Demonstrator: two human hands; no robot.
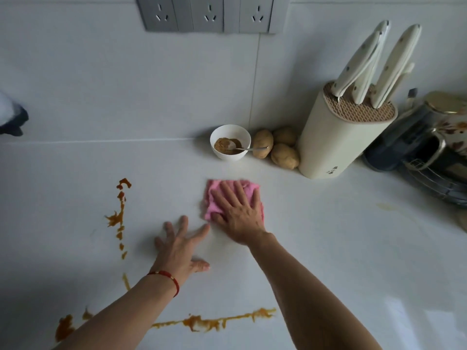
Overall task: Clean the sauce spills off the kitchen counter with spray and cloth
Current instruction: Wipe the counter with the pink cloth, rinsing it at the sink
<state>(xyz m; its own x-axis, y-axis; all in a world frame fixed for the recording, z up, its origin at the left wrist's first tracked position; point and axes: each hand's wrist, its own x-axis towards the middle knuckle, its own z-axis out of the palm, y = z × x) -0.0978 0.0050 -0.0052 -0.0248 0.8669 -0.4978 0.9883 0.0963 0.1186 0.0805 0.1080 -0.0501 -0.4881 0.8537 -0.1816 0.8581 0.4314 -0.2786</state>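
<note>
One head-worn wide-angle camera looks forward and steeply down at the counter [328, 248] — close over the person's forearms. The right hand [240, 215] sits near centre frame, the left hand [179, 246] just left of it — the wall [101, 84] rises beyond both.

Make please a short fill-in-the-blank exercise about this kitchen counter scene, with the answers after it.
1. The right hand presses flat on a cloth coloured ____.
2. The spoon rests in the white ____.
3. Beside the knife block lie three ____.
4. The left hand wears a red ____.

Answers: pink; bowl; potatoes; bracelet
</note>
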